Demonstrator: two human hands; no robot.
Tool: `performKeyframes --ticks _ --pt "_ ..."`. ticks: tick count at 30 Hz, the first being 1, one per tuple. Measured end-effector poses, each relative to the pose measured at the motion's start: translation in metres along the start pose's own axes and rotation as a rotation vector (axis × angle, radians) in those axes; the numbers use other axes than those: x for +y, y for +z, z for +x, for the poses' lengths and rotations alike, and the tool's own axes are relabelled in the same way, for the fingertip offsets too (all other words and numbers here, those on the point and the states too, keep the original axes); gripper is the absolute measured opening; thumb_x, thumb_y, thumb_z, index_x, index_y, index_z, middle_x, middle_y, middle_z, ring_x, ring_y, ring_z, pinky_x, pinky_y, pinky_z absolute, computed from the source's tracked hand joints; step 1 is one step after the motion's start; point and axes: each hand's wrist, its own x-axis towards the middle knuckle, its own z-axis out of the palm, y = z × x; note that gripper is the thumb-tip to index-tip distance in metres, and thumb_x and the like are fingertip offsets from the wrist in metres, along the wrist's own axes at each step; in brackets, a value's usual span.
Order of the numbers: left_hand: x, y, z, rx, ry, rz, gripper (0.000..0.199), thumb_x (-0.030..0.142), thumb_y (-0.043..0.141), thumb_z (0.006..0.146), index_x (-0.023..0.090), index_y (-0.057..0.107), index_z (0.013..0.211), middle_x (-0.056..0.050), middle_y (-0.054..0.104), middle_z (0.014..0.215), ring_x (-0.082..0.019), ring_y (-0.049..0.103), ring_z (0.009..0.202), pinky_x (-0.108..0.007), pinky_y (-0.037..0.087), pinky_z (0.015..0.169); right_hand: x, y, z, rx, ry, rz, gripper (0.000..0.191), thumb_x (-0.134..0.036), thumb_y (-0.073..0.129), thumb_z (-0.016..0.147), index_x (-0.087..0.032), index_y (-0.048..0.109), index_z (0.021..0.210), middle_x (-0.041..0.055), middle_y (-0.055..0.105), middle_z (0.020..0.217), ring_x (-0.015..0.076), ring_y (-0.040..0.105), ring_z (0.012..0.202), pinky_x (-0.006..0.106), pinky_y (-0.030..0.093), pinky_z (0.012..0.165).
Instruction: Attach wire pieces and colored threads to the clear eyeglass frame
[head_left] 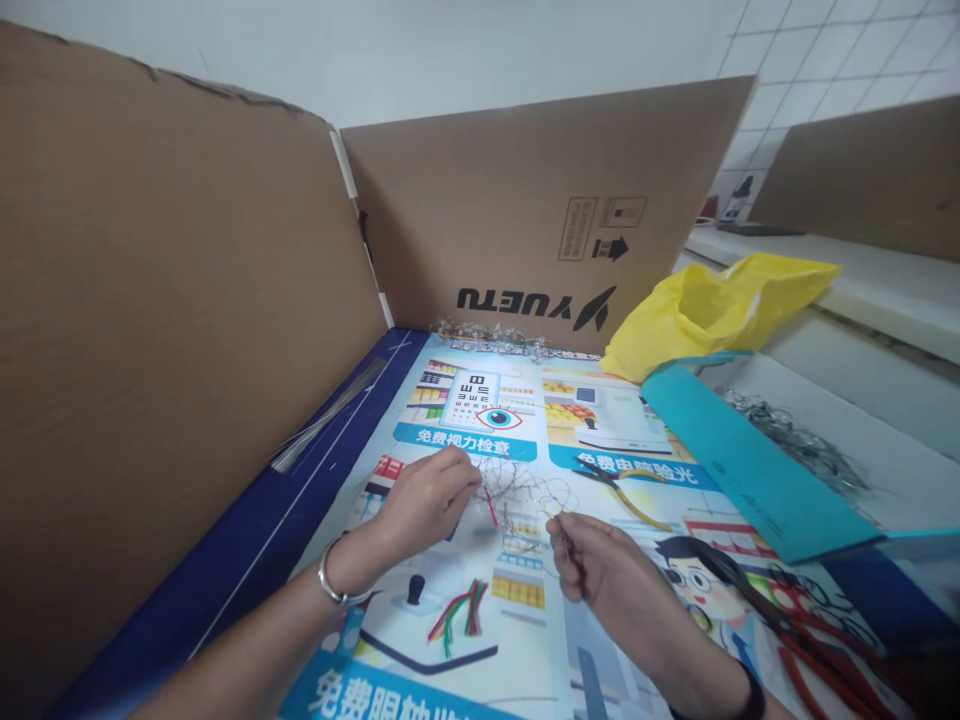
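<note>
Just left of the middle, my left hand (427, 500) pinches a short red strand (490, 506) that hangs from its fingertips. To the right, my right hand (600, 560) has its fingers closed on thin wire. A loose tangle of thin wire (517, 490) lies or hangs between the two hands, over the printed mat (517, 630). Nearer to me, a small bundle of red, green and yellow strands (457, 615) rests on the mat. Yellow-handled pliers (630, 500) lie beyond my right hand.
Cardboard panels (525, 210) stand at the left and back. Wire clumps (487, 335) lie along the back edge. At the right are a yellow bag (720, 310), a teal-edged box (757, 460) holding wire, and red-handled cutters (810, 640). Clear strips (330, 415) lie at the left.
</note>
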Motion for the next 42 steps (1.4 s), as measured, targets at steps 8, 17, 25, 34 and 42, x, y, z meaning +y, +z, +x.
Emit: performKeyframes --ticks 8,17,25,34,42 --pt "0.003 0.003 0.0 -0.038 -0.03 -0.047 0.017 0.021 0.046 0.089 0.017 0.062 0.092 -0.006 0.062 0.089 -0.018 0.057 0.086 -0.031 0.047 0.074 -0.001 -0.002 0.003 -0.016 0.034 0.005 0.029 -0.043 0.069 0.07 -0.016 0.061 0.074 -0.0028 0.049 0.06 0.0069 0.041 0.048 0.022 0.03 0.045" --pt "0.025 0.019 0.009 0.146 -0.278 0.123 0.027 0.043 0.066 0.073 0.017 0.059 0.072 -0.006 0.06 0.078 -0.023 0.055 0.081 -0.038 0.042 0.069 0.006 0.003 0.001 -0.05 0.002 -0.071 0.031 -0.047 0.064 0.075 -0.016 0.06 0.073 -0.0029 0.048 0.059 0.0073 0.042 0.047 0.022 0.031 0.044" --pt "0.016 0.014 0.003 0.199 -0.386 -0.228 0.011 0.016 0.05 0.079 0.018 0.058 0.072 -0.002 0.062 0.076 -0.015 0.057 0.075 -0.028 0.046 0.068 0.005 0.0 0.003 -0.063 -0.024 -0.095 0.032 -0.048 0.063 0.075 -0.016 0.059 0.072 -0.003 0.047 0.059 0.0075 0.041 0.047 0.023 0.032 0.045" --pt "-0.004 0.015 0.002 0.122 -0.513 -0.342 0.012 0.023 0.052 0.082 0.018 0.057 0.072 0.003 0.061 0.066 -0.01 0.055 0.061 -0.022 0.043 0.057 0.007 -0.001 0.005 -0.081 -0.044 -0.1 0.031 -0.046 0.06 0.079 -0.016 0.059 0.072 -0.0034 0.046 0.056 0.0072 0.04 0.046 0.022 0.031 0.045" --pt "-0.012 0.021 -0.002 0.151 -0.217 -0.073 0.009 0.016 0.049 0.087 0.019 0.057 0.083 -0.003 0.063 0.086 -0.015 0.059 0.083 -0.029 0.047 0.075 0.007 -0.001 0.004 -0.084 -0.047 -0.122 0.03 -0.045 0.06 0.078 -0.016 0.058 0.071 -0.0035 0.047 0.059 0.007 0.041 0.047 0.023 0.032 0.045"
